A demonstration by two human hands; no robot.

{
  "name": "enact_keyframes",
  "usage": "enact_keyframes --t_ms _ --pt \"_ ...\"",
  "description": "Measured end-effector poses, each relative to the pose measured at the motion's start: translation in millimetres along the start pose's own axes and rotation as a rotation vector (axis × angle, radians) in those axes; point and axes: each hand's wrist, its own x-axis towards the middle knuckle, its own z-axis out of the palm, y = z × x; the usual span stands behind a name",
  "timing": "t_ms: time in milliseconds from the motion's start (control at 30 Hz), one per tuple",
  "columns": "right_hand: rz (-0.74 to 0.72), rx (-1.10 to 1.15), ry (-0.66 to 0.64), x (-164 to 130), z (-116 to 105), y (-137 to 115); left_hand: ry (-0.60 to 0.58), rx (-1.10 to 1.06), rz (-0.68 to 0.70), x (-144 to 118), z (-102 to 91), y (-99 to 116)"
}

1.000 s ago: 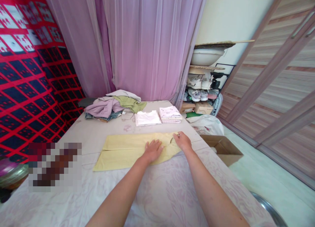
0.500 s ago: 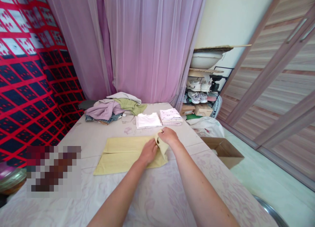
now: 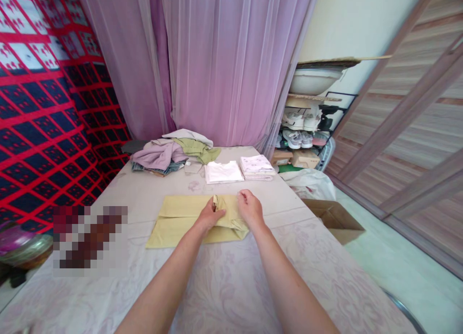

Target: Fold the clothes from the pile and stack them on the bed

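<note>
Garment: yellow trousers (image 3: pixel 181 218), long axis left–right across bed (image 3: pixel 231 295).
Left hand (image 3: pixel 208 215): pinching folded edge (nearer unfolded length).
Right hand (image 3: pixel 249 209): gripping fold's right side.

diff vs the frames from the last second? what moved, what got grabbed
Right end of the yellow garment got folded over leftward: right hand carried it in, left hand now pinches the fold too. Unchanged: clothes heap, white stack, pink stack.

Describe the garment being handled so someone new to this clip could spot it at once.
On the bed before the pink curtain, look at the near middle, in front of the two folded white stacks. The pale yellow garment lies flat there, both hands on its folded-over right end; it is the only yellow piece.
</note>
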Motion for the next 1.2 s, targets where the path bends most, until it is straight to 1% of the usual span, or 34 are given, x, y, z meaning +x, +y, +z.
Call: enact_keyframes --t_ms 33,67,100,167,233,267,367,467,533,600,667,700,733,800,833,900,1000,1100,1200 --pt "-0.058 -0.028 0.05 -4.3 -0.8 6.5 0.027 0.017 0.004 2.7 -0.5 -4.0" --pt "-0.121 -0.069 0.057 -8.9 0.0 12.3 0.052 0.036 0.007 5.1 -1.1 -8.2" --pt "-0.179 -0.117 0.015 -13.5 2.3 17.3 0.071 0.059 0.007 6.8 -1.9 -12.3" --pt "-0.247 -0.212 -0.135 -22.1 9.9 25.1 0.091 0.116 -0.002 8.6 -3.6 -20.0" --pt "-0.226 -0.287 -0.262 -28.8 17.9 31.0 0.108 0.189 -0.019 8.8 -5.6 -26.6" --pt "-0.202 -0.313 -0.296 -31.0 21.0 33.5 0.122 0.228 -0.023 8.7 -6.6 -28.9" --pt "-0.154 -0.358 -0.316 -33.5 25.5 38.8 0.171 0.341 -0.011 8.0 -8.6 -29.8" --pt "-0.117 -0.37 -0.298 -33.0 26.5 38.9 0.231 0.48 -0.003 5.3 -7.2 -19.9" --pt "-0.075 -0.363 -0.286 -33.3 27.2 36.3 0.296 0.608 0.072 0.6 -3.3 -10.7" --pt "-0.05 -0.352 -0.256 -34.2 28.0 33.0 0.334 0.767 0.234 -6.5 2.7 -3.1" --pt "-0.082 -0.347 -0.211 -35.1 28.7 29.9 0.305 0.921 0.371 -14.0 9.1 1.1" --pt "-0.118 -0.346 -0.197 -35.3 29.0 28.7 0.272 0.989 0.392 -17.2 11.7 1.9" --pt "-0.163 -0.345 -0.195 -35.2 29.5 27.7 0.237 1.053 0.381 -19.6 13.5 2.0" --pt "-0.237 -0.342 -0.224 -34.7 31.3 26.3 0.175 1.176 0.304 -22.1 14.7 0.7" --pt "-0.251 -0.339 -0.246 -34.2 32.8 25.9 0.149 1.237 0.263 -22.3 14.1 -0.3" --pt "-0.237 -0.336 -0.276 -33.1 36.7 25.5 0.104 1.341 0.201 -21.8 11.6 -2.0" --pt "-0.189 -0.312 -0.261 -30.2 42.2 28.1 0.06 1.427 0.14 -20.0 7.3 -0.1" --pt "-0.181 -0.234 -0.17 -24.6 43.4 37.8 0.066 1.424 0.104 -15.0 3.4 10.9" --pt "-0.175 -0.176 -0.008 -19.0 42.1 53.0 0.087 1.404 0.052 -2.3 -1.9 27.9"
